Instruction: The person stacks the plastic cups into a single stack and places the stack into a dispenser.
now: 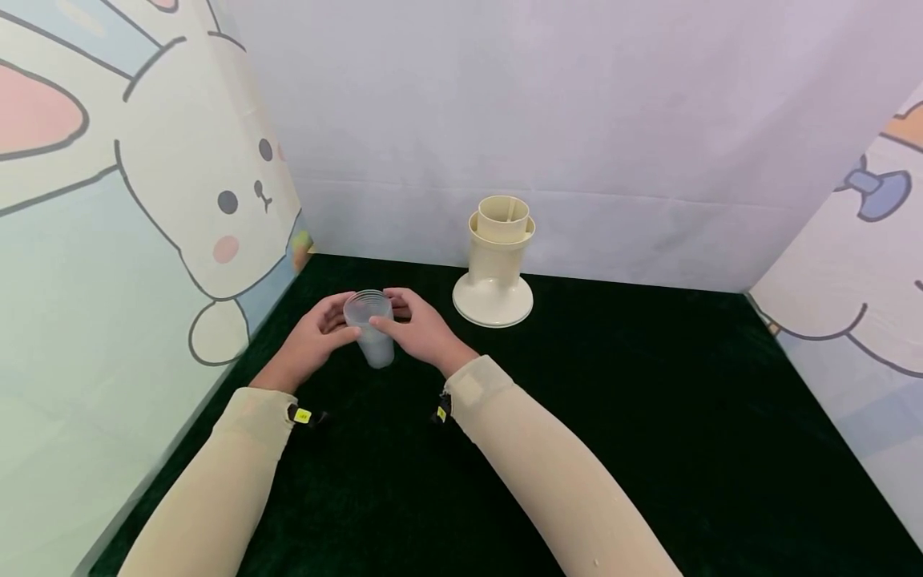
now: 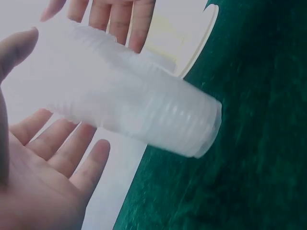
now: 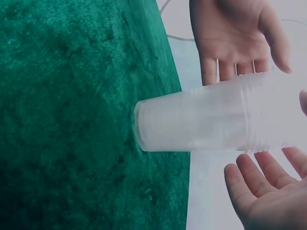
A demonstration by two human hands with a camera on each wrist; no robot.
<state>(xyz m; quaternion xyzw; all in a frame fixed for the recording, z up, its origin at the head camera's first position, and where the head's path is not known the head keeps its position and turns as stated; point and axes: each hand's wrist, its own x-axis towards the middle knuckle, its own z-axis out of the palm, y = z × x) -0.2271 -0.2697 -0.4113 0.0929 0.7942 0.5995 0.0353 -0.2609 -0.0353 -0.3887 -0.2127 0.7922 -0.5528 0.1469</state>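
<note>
A stack of nested, translucent plastic cups (image 1: 376, 344) stands upright on the dark green cloth, rims up. My left hand (image 1: 317, 330) is at the left of the stack, its fairly straight fingertips right at the cups' side in the left wrist view. On the other side is my right hand (image 1: 421, 328), fingers loosely extended close by the rims. Its thumb overlaps the cups in the head view. Both palms face the stack (image 3: 192, 122), and neither hand curls tightly round it. In the left wrist view, the cups (image 2: 158, 110) partly hide the right hand's fingers.
A cream plastic holder (image 1: 494, 272) with a round base and an open cylinder on top stands behind and right of the cups. Green cloth (image 1: 649, 417) covers the table. White and cartoon-printed curtains (image 1: 577, 120) enclose the back and sides.
</note>
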